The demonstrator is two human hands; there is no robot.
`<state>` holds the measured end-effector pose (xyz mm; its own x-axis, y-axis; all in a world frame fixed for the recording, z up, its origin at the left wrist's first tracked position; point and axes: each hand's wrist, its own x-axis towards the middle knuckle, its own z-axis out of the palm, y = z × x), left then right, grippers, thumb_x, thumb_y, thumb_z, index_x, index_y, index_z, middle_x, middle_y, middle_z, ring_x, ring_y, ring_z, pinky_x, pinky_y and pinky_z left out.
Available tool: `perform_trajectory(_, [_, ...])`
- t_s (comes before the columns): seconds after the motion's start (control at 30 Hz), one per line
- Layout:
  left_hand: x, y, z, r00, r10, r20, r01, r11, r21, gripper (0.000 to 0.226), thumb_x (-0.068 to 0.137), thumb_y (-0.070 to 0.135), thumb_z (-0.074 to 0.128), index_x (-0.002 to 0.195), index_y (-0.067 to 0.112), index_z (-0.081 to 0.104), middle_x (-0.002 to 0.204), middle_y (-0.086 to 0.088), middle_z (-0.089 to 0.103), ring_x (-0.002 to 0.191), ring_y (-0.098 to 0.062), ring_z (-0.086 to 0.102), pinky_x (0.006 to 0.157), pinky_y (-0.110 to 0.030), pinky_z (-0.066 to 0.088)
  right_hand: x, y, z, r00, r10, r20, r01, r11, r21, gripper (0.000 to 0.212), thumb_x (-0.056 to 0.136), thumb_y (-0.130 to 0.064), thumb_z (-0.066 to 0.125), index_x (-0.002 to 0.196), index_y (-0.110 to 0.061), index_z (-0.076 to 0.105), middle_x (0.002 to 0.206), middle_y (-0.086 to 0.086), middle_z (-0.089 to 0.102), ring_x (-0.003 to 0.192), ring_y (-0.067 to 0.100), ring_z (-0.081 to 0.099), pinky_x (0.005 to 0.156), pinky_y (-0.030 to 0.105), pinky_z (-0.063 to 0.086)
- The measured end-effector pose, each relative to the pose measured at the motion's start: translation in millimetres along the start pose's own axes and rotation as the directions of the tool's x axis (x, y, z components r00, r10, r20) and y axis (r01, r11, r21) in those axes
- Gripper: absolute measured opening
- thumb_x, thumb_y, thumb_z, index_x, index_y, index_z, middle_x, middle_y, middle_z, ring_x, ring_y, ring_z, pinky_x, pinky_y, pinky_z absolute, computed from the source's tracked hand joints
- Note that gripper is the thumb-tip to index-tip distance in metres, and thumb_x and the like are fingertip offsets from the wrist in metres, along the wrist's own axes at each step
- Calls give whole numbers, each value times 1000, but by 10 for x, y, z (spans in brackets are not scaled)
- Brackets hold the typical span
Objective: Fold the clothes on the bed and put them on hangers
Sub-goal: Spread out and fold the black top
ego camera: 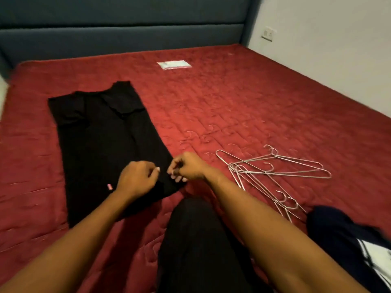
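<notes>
A black garment [105,134] is laid flat on the left half of the red bed [254,102], sleeves turned in. Its near right hem corner is pinched by the right hand [186,168], with the left hand [137,178] curled close beside it; whether cloth is gripped there cannot be told. Folding is judged to be in hand: an even two-handed lift of the hem towards the collar is called for next, the wire hangers [270,172] lying untouched to the right.
</notes>
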<state>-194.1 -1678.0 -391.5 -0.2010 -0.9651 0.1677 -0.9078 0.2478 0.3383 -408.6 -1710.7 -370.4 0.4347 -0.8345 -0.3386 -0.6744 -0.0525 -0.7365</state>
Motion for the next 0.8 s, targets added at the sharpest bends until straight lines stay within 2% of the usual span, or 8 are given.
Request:
perform_trajectory(0.07, [172, 221, -17, 999, 28, 23, -26, 996, -81, 42, 86, 53, 41, 69, 20, 62, 63, 2, 68, 67, -25, 67, 60, -39, 54, -141, 110, -180, 984, -47, -171, 40, 998, -43, 17, 94, 1, 61, 97, -8, 75, 81, 7, 73, 52, -2, 63, 54, 19, 51])
perform_trajectory(0.23, [605, 946, 144, 984, 125, 125, -102, 979, -177, 27, 87, 40, 54, 74, 21, 68, 61, 6, 59, 71, -28, 64, 62, -35, 49, -617, 596, -730, 884, -1, -467, -107, 973, -204, 16, 86, -9, 70, 94, -15, 82, 91, 4, 79, 75, 6, 63, 68, 17, 41])
perform_trajectory(0.33, [846, 1311, 340, 957, 98, 274, -25, 966, -258, 16, 93, 26, 63, 103, 22, 76, 82, 1, 73, 85, -25, 69, 76, -30, 52, -889, 1027, -1079, 779, 129, -614, -271, 952, -143, 16, 85, -13, 68, 93, -18, 82, 90, 3, 79, 81, 15, 71, 76, 27, 53])
perform_trajectory(0.47, [936, 1573, 600, 900, 100, 425, 25, 960, -279, 52, 95, 21, 62, 146, 25, 53, 118, -11, 72, 107, -29, 67, 94, -30, 52, -1182, 1621, -1317, 593, 336, -732, -517, 855, -27, 17, 82, -21, 61, 75, -12, 73, 74, 10, 72, 81, 31, 72, 68, 33, 54])
perform_trajectory(0.53, [917, 1598, 735, 853, 114, 510, -25, 984, -178, 69, 93, 18, 60, 156, 34, 35, 127, -12, 67, 115, -31, 63, 93, -28, 48, -1247, 1863, -1289, 574, 446, -687, -594, 804, 26, 18, 78, -26, 62, 69, -11, 66, 69, 8, 68, 77, 33, 72, 65, 32, 53])
perform_trajectory(0.6, [906, 1593, 810, 834, 98, 544, -50, 994, -102, 78, 90, 16, 58, 159, 36, 27, 135, -13, 63, 120, -34, 60, 96, -30, 48, -1262, 2004, -1215, 616, 498, -610, -609, 793, 33, 18, 75, -32, 77, 73, -18, 66, 77, 3, 73, 79, 25, 72, 73, 32, 57])
perform_trajectory(0.7, [970, 1568, 832, 821, 39, 570, 20, 995, -97, 77, 90, 16, 60, 159, 30, 28, 144, -12, 58, 131, -33, 55, 107, -32, 45, -1199, 2100, -1200, 654, 451, -607, -581, 814, -21, 9, 76, -17, 77, 80, -23, 71, 85, 0, 76, 86, 21, 72, 83, 33, 59])
perform_trajectory(0.8, [1021, 1499, 828, 789, 18, 614, 123, 975, -186, 77, 82, 27, 64, 154, 25, 37, 145, -10, 57, 133, -29, 54, 112, -39, 43, -1167, 2113, -1227, 623, 367, -690, -483, 875, 29, 20, 73, -10, 64, 77, -26, 75, 74, -6, 75, 75, 16, 72, 77, 35, 60])
